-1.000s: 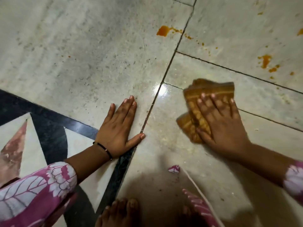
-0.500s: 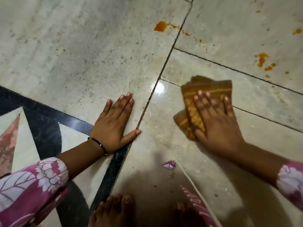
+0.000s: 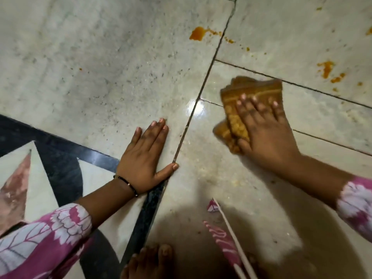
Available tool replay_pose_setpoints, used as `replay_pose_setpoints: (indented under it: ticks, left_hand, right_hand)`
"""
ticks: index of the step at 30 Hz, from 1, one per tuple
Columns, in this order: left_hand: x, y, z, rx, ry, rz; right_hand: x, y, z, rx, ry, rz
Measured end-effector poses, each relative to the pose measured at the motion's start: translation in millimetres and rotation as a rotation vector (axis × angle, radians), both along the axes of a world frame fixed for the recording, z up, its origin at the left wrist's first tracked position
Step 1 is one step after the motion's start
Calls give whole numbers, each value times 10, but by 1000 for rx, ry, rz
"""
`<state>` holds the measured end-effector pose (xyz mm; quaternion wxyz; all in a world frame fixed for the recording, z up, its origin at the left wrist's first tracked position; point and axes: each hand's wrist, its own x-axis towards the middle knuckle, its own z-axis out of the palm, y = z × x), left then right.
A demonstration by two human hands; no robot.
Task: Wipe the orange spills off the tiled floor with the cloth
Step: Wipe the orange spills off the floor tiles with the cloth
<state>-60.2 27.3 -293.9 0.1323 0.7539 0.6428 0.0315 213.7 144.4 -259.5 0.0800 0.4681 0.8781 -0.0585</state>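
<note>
A person crouched over a pale tiled floor [image 3: 104, 63], seen from above through a head-worn camera. The right hand [image 3: 267, 131] lay flat on a folded orange-brown cloth [image 3: 247, 93], fingers straight and spread, pressing it against the tile rather than clasping it. The cloth stuck out beyond the fingertips and to the thumb side of that hand, and looked slightly blurred. Just past the cloth's far edge ran a dark grout line [image 3: 302, 85], and beyond it, up and to the little-finger side of the pressing hand, sat an orange spill [image 3: 327, 69] with smaller drips near it. A second orange spill [image 3: 198, 34] lay farther ahead, well apart from the cloth, beside a long diagonal grout joint [image 3: 201, 93]. Across that joint from the cloth, the left hand [image 3: 145, 156] rested palm down on the bare tile, fingers straight and together, thumb out, holding nothing. A thin black bracelet [image 3: 126, 183] circled its wrist. Both forearms emerged from pink and white patterned sleeves [image 3: 46, 238]. Under the left wrist ran a black inlaid border [image 3: 60, 146]. Bare toes [image 3: 157, 258] showed nearest the viewer, below both hands.
</note>
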Motion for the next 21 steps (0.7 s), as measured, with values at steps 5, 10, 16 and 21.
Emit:
replay_pose_setpoints:
  ticks: [5,10,16,21]
  left_hand:
    - [20,-10,40,-24,-1,2]
    - [-6,2,38,-54,15,-13]
    - [-9,-21,13,-12,-5,-2]
    - [1,-9,19,-15,4,-13]
  right_hand:
    - [-347,-408,-109,-76,39,395]
    - [-342,340,-30,-115,18,86]
    - [404,-483,-124,3,58,-53]
    - [175,-788,-207,-11,72,438]
